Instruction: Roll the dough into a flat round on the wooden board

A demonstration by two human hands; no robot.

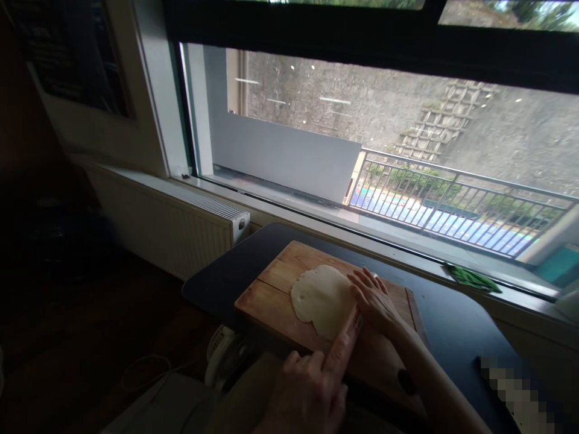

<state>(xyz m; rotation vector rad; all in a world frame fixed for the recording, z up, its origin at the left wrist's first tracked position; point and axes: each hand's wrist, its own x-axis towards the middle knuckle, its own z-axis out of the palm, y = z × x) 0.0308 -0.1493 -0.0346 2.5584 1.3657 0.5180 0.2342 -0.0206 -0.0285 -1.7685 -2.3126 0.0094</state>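
dark desk (456, 325) by window (371, 114), dough (319, 295) on cutting board (266, 295). right hand (374, 301): fingers extended at dough's right edge; left hand (312, 377): mostly curled, index out, grip unclear. likely flattening; next press needs even pressure.

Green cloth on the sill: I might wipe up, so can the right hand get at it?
Probably yes, with a stretch: the right hand is at the dough, and nothing visible blocks its way to the green cloth.

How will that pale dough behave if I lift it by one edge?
The dough likely flops, lying thin and flat on the wooden board. It may tear or stretch, as its outline looks soft and uneven. Spread broadly, it probably won't roll.
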